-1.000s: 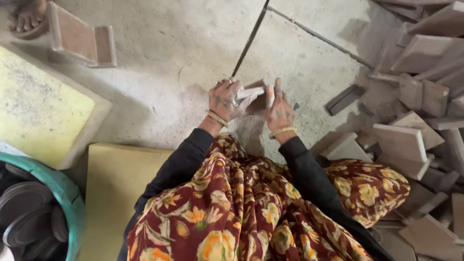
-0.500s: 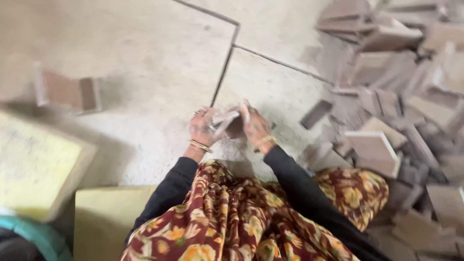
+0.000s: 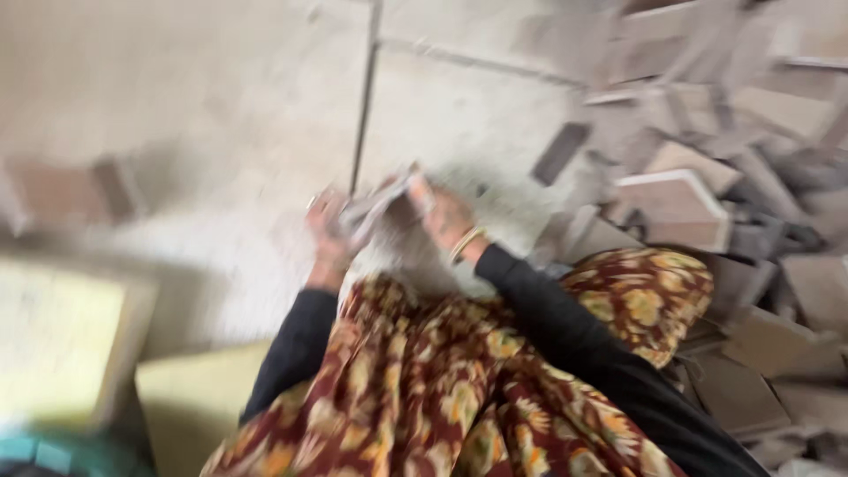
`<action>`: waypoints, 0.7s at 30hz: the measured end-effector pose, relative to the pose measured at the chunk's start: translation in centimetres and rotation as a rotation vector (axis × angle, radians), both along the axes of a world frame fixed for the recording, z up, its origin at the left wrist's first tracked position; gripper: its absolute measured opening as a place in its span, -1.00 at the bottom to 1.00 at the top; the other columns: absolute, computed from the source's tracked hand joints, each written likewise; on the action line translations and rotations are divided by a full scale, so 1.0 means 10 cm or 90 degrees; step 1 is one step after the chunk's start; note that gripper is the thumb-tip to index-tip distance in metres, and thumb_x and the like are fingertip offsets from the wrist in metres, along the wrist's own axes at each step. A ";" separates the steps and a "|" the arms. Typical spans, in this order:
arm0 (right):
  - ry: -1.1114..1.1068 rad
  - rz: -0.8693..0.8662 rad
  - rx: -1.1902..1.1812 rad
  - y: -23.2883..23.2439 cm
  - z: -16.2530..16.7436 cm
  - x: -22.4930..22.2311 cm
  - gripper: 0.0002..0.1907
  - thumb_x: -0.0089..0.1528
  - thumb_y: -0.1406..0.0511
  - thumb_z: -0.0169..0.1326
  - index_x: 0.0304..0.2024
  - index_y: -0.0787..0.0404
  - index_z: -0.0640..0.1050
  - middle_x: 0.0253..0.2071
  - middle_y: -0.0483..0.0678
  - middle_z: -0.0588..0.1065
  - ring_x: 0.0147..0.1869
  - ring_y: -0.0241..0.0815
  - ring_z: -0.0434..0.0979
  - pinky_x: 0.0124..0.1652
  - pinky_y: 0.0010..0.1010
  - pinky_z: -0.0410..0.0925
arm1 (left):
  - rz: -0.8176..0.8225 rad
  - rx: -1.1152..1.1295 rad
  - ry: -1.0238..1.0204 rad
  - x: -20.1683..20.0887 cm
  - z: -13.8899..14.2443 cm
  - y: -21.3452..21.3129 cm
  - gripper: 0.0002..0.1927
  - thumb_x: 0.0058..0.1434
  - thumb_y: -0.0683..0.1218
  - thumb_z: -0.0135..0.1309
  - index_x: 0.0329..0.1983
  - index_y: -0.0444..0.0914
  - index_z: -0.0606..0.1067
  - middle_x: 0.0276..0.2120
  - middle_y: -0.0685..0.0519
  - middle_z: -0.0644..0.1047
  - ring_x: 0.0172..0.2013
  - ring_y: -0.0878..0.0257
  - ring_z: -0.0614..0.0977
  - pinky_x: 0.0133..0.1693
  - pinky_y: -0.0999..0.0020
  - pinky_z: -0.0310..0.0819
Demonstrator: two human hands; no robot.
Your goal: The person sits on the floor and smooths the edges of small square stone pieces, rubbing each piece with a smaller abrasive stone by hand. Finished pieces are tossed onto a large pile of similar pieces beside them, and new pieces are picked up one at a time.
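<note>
1. The concrete floor (image 3: 203, 115) fills the upper left and centre of the frame, pale and dusty, with a dark seam (image 3: 364, 106) running down from the top edge toward your hands.
2. Your flowered skirt (image 3: 424, 389) spreads over the lower centre, dark red with yellow blooms, and it covers a raised knee at the right of centre.
3. A heap of grey and tan tile pieces (image 3: 733, 177) takes up the right side, from the upper right corner down to the lower right, the pieces lying at all angles on one another.
4. A yellow slab (image 3: 62, 349) lies at the lower left edge, with a flat yellowish pad (image 3: 190, 397) just beside it under your left sleeve.
5. A brown block (image 3: 66, 190) sits at the left edge, well apart from your hands.
6. Your left hand (image 3: 329, 231) and right hand (image 3: 446, 216) are close together at the centre of the frame, just above the skirt.
7. Between them is a small grey piece (image 3: 380, 205), gripped by both hands; the picture is too blurred to show how your fingers lie on it.
8. A yellow bangle (image 3: 466, 244) circles your right wrist.
</note>
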State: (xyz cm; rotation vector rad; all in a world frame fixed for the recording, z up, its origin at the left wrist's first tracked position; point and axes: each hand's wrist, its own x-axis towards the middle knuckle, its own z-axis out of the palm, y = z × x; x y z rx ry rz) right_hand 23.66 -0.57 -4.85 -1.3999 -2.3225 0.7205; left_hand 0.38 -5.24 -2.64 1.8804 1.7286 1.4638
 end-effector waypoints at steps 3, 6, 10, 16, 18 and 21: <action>-0.082 -0.126 -0.243 0.45 -0.04 -0.09 -0.67 0.38 0.21 -0.03 -0.02 0.34 0.58 -0.10 0.32 0.59 0.07 0.25 0.59 0.03 -0.04 0.46 | -0.010 0.028 0.061 0.07 -0.05 0.03 -0.57 0.06 0.07 0.43 -0.10 -0.24 0.62 -0.20 -0.10 0.60 -0.15 -0.09 0.65 -0.02 0.12 0.55; 0.233 0.037 -0.171 0.78 0.09 -0.21 -0.55 0.53 0.17 -0.21 0.23 0.41 0.42 0.06 0.34 0.52 0.14 0.27 0.52 0.08 -0.01 0.39 | -0.001 -0.036 0.070 0.11 -0.10 0.04 -0.54 -0.04 0.15 0.42 -0.25 -0.25 0.59 -0.27 -0.15 0.59 -0.26 -0.09 0.63 -0.19 0.10 0.54; 0.017 0.084 0.034 0.63 0.16 -0.23 -0.50 0.50 0.17 -0.19 0.38 0.36 0.28 0.06 0.30 0.53 0.03 0.25 0.53 0.02 -0.05 0.42 | 0.050 -0.056 -0.011 0.07 -0.08 0.00 -0.56 0.02 0.18 0.45 -0.33 -0.23 0.58 -0.35 -0.10 0.56 -0.35 -0.03 0.61 -0.30 0.11 0.53; -0.086 -0.003 -0.060 -0.18 0.17 0.26 -0.37 0.54 0.09 -0.31 0.58 0.22 0.03 -0.32 -0.10 0.43 -0.46 -0.31 0.33 -0.51 -0.32 0.38 | 0.035 -0.009 0.023 0.04 0.12 -0.02 -0.56 0.07 0.13 0.46 -0.42 -0.21 0.47 -0.42 -0.03 0.49 -0.40 0.03 0.57 -0.35 0.14 0.48; -0.009 -0.041 -0.095 -0.22 0.19 0.40 -0.35 0.52 0.05 -0.33 0.57 0.21 0.05 -0.32 -0.13 0.45 -0.46 -0.32 0.33 -0.49 -0.33 0.36 | 0.021 -0.021 -0.007 0.03 0.17 -0.01 -0.55 0.09 0.13 0.46 -0.43 -0.22 0.45 -0.44 -0.01 0.48 -0.42 0.05 0.57 -0.37 0.16 0.47; 0.098 -0.089 -0.147 -0.17 0.29 0.58 -0.31 0.48 -0.01 -0.37 0.56 0.20 0.09 -0.33 -0.18 0.47 -0.47 -0.33 0.34 -0.48 -0.34 0.35 | 0.019 -0.012 -0.031 0.03 0.17 0.00 -0.55 0.10 0.14 0.44 -0.41 -0.23 0.46 -0.43 -0.01 0.48 -0.42 0.06 0.57 -0.36 0.16 0.48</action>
